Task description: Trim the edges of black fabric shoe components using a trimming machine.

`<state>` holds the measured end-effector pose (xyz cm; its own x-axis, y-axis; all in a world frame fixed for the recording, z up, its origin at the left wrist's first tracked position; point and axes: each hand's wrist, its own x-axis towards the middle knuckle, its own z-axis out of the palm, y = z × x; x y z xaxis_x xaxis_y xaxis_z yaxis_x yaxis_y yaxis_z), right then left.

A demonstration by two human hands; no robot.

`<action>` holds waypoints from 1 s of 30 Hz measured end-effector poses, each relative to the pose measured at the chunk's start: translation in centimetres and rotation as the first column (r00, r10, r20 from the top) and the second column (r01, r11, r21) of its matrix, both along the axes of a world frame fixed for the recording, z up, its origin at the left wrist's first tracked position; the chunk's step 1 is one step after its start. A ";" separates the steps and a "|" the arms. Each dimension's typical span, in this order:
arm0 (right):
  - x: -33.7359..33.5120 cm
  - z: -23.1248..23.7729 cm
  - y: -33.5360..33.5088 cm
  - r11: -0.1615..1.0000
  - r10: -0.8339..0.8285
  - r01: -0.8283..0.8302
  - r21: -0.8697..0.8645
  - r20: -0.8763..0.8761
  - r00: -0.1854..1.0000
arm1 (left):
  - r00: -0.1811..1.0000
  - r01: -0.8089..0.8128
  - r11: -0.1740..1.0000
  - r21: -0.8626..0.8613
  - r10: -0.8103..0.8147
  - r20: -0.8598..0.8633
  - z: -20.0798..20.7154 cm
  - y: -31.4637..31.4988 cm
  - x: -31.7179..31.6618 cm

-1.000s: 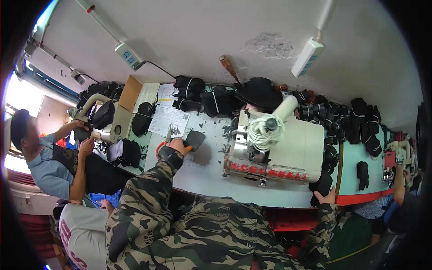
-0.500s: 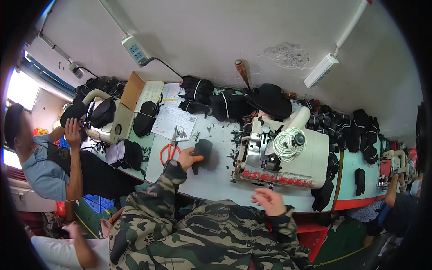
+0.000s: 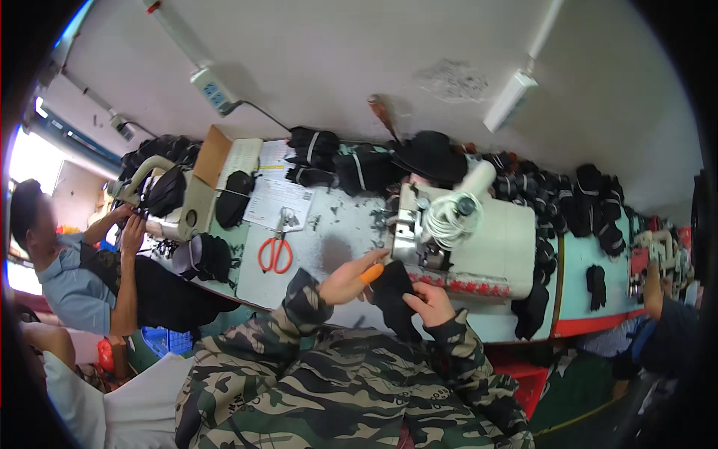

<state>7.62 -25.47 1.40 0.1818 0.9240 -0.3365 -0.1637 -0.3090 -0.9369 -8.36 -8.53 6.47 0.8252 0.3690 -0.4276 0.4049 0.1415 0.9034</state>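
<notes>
In front of my body I hold a black sock-shaped knit piece (image 3: 394, 299), just short of the sewing machine (image 3: 486, 247). My left hand (image 3: 348, 280) has its fingers at the piece's upper left edge, and an orange cover sits on one finger. My right hand (image 3: 432, 302) is closed on its right side, thumb on top. The lower end of the piece hangs toward my jacket. Orange-handled scissors (image 3: 276, 253) lie on the table to the left of my hands.
Coiled white cord (image 3: 451, 221) rests on the machine. Tied black bundles (image 3: 362, 172) line the wall, with papers (image 3: 278, 196) beside them. A screwdriver (image 3: 382, 117) stands upright behind. At the left, a co-worker (image 3: 82, 277) works at another machine; a person's arm (image 3: 654, 293) shows far right.
My left hand has carried the black piece rightward from the table to in front of me. My right hand, formerly empty, has taken hold of it. The view has shifted slightly.
</notes>
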 end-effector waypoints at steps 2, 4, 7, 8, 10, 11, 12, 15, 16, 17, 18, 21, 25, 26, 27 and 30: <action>-0.1 -0.3 0.3 0.999 -0.030 0.034 0.035 -0.099 0.995 | 0.992 0.127 0.990 -0.059 -0.126 0.015 -1.1 0.3 2.0; -0.7 0.0 0.0 0.978 -0.204 0.184 -0.099 -0.266 0.942 | 0.981 0.193 0.968 0.159 -0.191 -0.029 -3.4 0.5 3.8; -1.4 -0.8 -0.3 0.933 -0.345 0.308 -0.187 -0.216 0.913 | 0.973 0.223 0.863 0.453 -0.168 -0.159 -3.4 -0.3 5.5; -1.3 -0.8 -0.4 0.928 -0.359 0.322 -0.189 -0.215 0.908 | 0.963 0.246 0.792 0.558 -0.133 -0.235 -3.4 -0.6 5.8; -1.0 -0.5 -0.3 0.916 -0.379 0.320 -0.244 -0.259 0.889 | 0.973 0.212 0.788 0.578 -0.116 -0.199 -3.2 -0.8 5.8; -0.9 -0.7 -0.4 0.912 -0.387 0.327 -0.247 -0.260 0.885 | 0.974 0.202 0.798 0.567 -0.100 -0.206 -2.9 -0.8 5.8; -0.8 -1.0 -0.4 0.919 -0.361 0.289 -0.269 -0.275 0.891 | 0.974 0.190 0.809 0.556 -0.082 -0.212 -2.7 -0.7 5.8; -1.0 -0.8 0.2 0.918 -0.340 0.238 -0.318 -0.318 0.885 | 0.970 0.198 0.780 0.594 -0.069 -0.232 -2.9 -0.4 5.9; -1.1 -0.7 0.3 0.904 -0.365 0.242 -0.352 -0.341 0.866 | 0.964 0.232 0.745 0.625 -0.091 -0.250 -2.9 -0.3 6.2; -1.2 -1.0 0.3 0.903 -0.367 0.244 -0.355 -0.339 0.866 | 0.964 0.232 0.747 0.623 -0.092 -0.249 -3.0 0.0 6.5; -1.3 -1.3 0.2 0.898 -0.386 0.255 -0.359 -0.364 0.848 | 0.947 0.291 0.742 0.604 -0.135 -0.291 -3.1 0.3 6.8; -1.4 -0.9 0.3 0.880 -0.437 0.281 -0.382 -0.422 0.795 | 0.928 0.350 0.752 0.559 -0.199 -0.314 -3.8 0.9 7.3; -1.6 -1.2 0.0 0.842 -0.535 0.334 -0.424 -0.578 0.616 | 0.948 0.316 0.826 0.466 -0.291 -0.127 -5.4 1.7 9.1; -1.5 -1.3 -0.3 0.842 -0.535 0.336 -0.422 -0.577 0.617 | 0.948 0.317 0.825 0.468 -0.293 -0.125 -5.1 2.0 9.3; -1.5 -1.7 -0.3 0.833 -0.550 0.356 -0.422 -0.573 0.607 | 0.920 0.391 0.828 0.402 -0.359 -0.156 -4.9 2.6 9.3; -1.2 -2.3 -0.7 0.805 -0.591 0.420 -0.420 -0.494 0.638 | 0.896 0.372 0.782 0.500 -0.444 0.027 -5.0 3.0 8.6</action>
<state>6.41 -26.16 -0.90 0.2870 0.6156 -0.7339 -0.8389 -0.2083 -0.5028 0.21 -5.50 1.48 0.9804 0.1095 -0.1636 0.1960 -0.4641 0.8638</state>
